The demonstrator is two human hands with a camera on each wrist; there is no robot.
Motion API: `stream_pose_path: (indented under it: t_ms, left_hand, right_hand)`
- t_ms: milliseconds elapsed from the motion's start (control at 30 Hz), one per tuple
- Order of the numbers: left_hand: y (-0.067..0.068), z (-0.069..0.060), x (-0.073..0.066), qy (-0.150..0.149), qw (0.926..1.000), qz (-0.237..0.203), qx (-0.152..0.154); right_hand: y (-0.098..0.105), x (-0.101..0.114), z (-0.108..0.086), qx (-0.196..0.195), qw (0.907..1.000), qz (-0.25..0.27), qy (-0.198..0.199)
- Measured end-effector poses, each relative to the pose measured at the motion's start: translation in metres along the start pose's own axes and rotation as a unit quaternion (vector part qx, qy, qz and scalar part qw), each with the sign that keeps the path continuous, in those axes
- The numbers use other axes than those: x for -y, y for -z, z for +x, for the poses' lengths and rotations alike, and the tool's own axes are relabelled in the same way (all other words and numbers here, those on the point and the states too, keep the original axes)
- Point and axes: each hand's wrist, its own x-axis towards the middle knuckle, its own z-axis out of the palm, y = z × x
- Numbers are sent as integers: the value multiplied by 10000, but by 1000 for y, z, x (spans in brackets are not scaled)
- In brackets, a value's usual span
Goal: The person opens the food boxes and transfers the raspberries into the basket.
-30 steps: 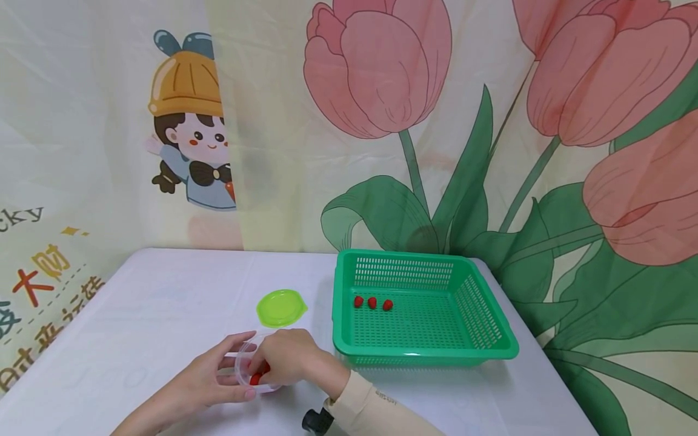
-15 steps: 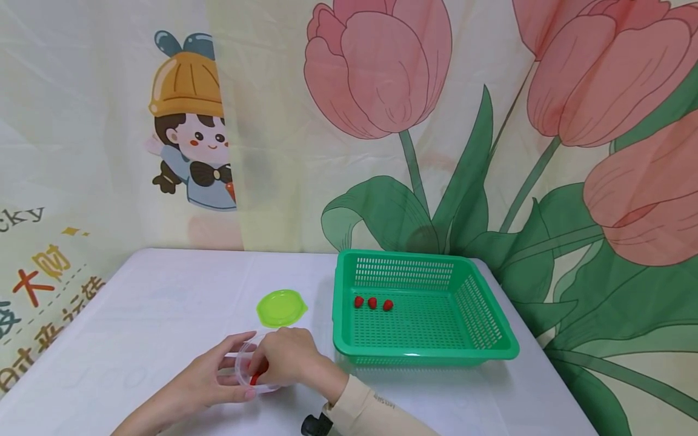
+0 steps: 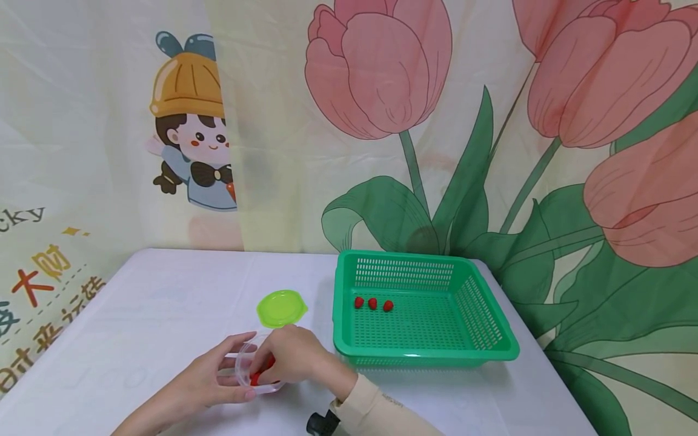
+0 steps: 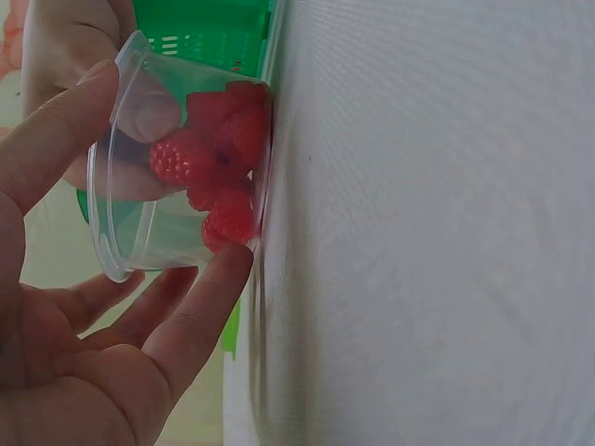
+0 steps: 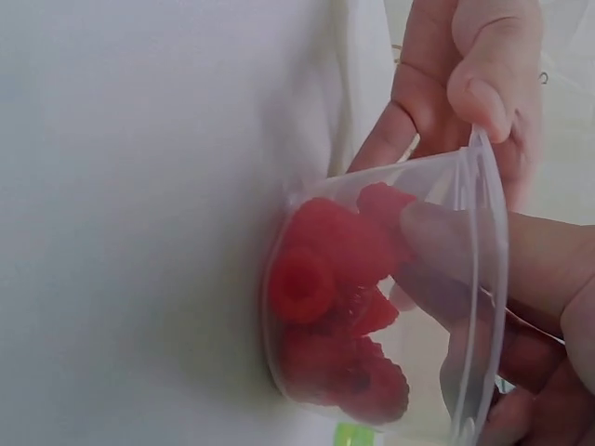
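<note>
- L hand (image 3: 209, 378): fingers half curled and spread round the clear cup (image 4: 177, 240), gap abt as wide as the cup. Thumb tip at the rim, one fingertip low on the wall near the base. Cup held steady-looking, bottom at the table (image 3: 163, 315).
- R hand (image 3: 294, 354): fingers bent, reaching thru cup mouth. Small gap betw. thumb side and the other fingers; one fingertip against a top berry. Can't tell if it's actually pinched, or just touched.
- Cup berries (image 5: 302, 283): red, bumpy, several, piled at the bottom of the cup. Can't get an exact count, they overlap & the plastic blurs them.
- Cup loc: front of table, L of basket, betw. both hands.
- Green basket (image 3: 420, 330): R side of table, slotted walls. 3 loose berries (image 3: 372, 303) in a row on its floor, nr the L wall, small gaps betw. them.
- Lime lid (image 3: 282, 308): flat on table just beyond cup, L of basket, not touching it.
- Hidden in head view: R hand covers much of the cup mouth; R fingertips mostly out of sight; far L fingers partly behind the cup.
- Cut off: L palm in L wrist view, both forearms at bottom of head view; black gadget (image 3: 323, 422) by the R cuff (image 3: 354, 399) also clipped there.
</note>
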Motion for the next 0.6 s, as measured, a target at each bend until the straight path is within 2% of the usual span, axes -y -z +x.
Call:
stream_pose_path:
  t_ms: [233, 600]
  left_hand:
    - [-1, 1, 2, -174, 9998, 88, -37]
    - [-1, 1, 0, 169, 9998, 107, -45]
  right_hand:
    - [8, -7, -6, -10, 9991, 390, 173]
    - [36, -11, -21, -26, 9963, 857, -8]
